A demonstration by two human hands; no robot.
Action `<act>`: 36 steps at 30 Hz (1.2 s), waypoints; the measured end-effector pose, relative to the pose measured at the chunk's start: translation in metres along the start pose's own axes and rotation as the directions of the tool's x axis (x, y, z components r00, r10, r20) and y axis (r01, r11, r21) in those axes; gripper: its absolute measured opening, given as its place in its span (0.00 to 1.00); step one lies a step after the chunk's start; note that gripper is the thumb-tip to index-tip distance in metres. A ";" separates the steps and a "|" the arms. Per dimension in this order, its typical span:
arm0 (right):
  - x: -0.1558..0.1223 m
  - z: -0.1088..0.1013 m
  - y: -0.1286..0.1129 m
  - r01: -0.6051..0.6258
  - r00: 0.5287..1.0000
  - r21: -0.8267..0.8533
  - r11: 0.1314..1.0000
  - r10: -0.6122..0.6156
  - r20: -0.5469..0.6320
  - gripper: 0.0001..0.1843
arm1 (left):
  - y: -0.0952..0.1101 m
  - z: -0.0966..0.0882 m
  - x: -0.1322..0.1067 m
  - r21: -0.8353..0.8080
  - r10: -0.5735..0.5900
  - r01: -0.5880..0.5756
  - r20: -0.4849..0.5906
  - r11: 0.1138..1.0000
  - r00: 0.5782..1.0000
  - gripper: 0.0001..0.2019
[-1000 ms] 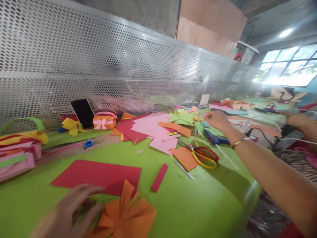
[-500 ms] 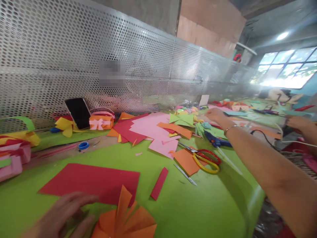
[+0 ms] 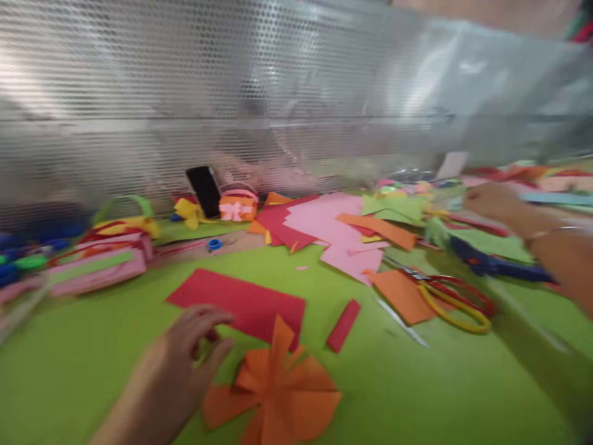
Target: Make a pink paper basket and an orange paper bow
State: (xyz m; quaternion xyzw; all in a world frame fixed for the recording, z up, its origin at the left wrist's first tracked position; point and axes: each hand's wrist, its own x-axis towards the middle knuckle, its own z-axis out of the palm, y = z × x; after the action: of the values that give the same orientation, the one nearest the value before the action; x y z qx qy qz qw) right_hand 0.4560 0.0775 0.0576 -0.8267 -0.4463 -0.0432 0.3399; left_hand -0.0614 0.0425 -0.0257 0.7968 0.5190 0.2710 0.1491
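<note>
My left hand (image 3: 192, 352) hovers over the near left of the green tabletop, fingers curved, thumb apart, holding nothing. Just right of it lies an orange paper flower (image 3: 273, 395) with folded petals. Behind the hand is a red paper rectangle (image 3: 241, 300); a small red strip (image 3: 343, 326) lies further right. My right hand (image 3: 495, 207) reaches far out at the right, above the paper and craft pieces there. Motion blur smears its fingers, so any grip is unclear. A blue glue gun (image 3: 495, 262) lies below that arm. Scissors (image 3: 456, 303) with red and yellow handles rest near orange paper.
Pink paper sheets (image 3: 324, 219) are piled mid-table. A phone (image 3: 204, 190) leans beside a small orange paper basket (image 3: 238, 207). Pink paper baskets (image 3: 99, 266) and blue rolls (image 3: 9, 272) stand left. A white pen-like tool (image 3: 402, 321) lies right. A perforated metal panel (image 3: 162, 117) runs behind.
The view has swung left, so table things appear further right. My left hand has risen into fuller view beside the orange flower. My right arm remains stretched out at the right.
</note>
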 end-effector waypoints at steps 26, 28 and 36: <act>-0.237 0.069 -0.182 0.319 0.604 0.677 0.664 -0.693 0.395 0.18 | 0.047 0.000 -0.011 -0.765 -0.169 0.474 0.448 0.436 0.878 0.20; -0.236 0.068 -0.182 0.099 0.623 0.719 0.687 -0.607 0.494 0.20 | 0.046 0.001 -0.011 -0.757 -0.164 0.455 0.432 0.469 0.887 0.20; -0.236 0.074 -0.180 -0.169 0.534 0.734 0.658 -0.565 0.629 0.19 | 0.042 0.004 -0.011 -0.765 -0.151 0.404 0.383 0.502 0.912 0.22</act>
State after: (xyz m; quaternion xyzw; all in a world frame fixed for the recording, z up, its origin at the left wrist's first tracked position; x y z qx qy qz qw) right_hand 0.1600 0.0212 0.0064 -0.4767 -0.6290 0.4839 0.3782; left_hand -0.0308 0.0154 -0.0100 0.5642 0.4256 0.3460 0.6171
